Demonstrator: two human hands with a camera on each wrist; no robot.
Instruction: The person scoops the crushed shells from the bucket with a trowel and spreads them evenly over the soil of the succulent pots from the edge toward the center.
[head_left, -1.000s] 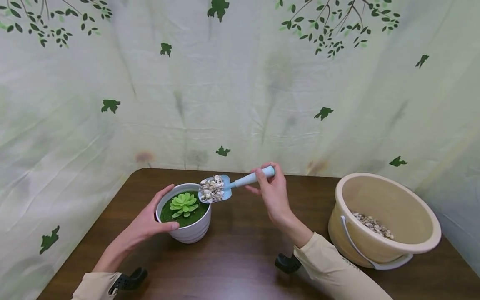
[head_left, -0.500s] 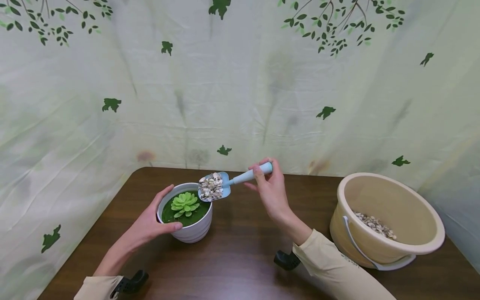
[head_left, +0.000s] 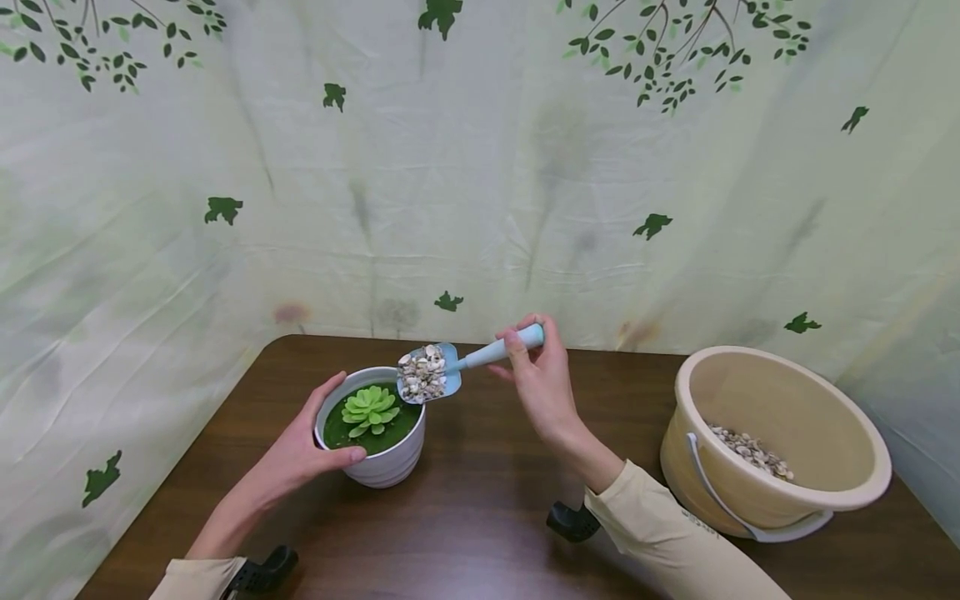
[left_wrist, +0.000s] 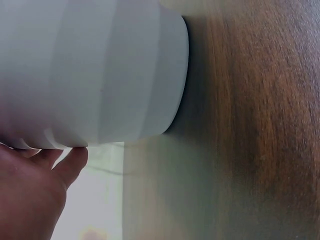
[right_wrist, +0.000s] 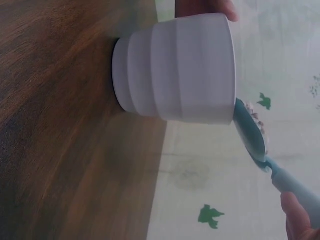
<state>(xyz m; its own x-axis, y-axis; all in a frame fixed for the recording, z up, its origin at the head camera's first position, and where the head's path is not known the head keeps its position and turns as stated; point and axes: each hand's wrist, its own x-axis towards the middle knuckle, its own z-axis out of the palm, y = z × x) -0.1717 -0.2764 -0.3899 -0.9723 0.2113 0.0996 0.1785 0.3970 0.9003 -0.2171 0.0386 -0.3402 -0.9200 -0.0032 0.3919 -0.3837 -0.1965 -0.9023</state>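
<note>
Against pale leaf-printed cloth (head_left: 480,167), on a dark wood-grained counter (head_left: 465,533): an upright white pot (head_left: 393,467), wavy with horizontal bands, narrower at the base, with a bright green succulent (head_left: 370,408) over dark green fill. Left grip (head_left: 298,447) grasping the pot from the left, thumb at the near rim. Right grip (head_left: 545,383) clasped around the handle of a light blue scoop (head_left: 480,357), heaped with mottled pebbles (head_left: 422,372), blade over the pot's right rim. More pebbles inside the cream bucket (head_left: 697,467), well apart, rightward. From the right wrist: scoop's underside, tip apparently touching the rim. From the left wrist: fingertips against bare pot wall. Succulent and bucket in the head view alone.
</note>
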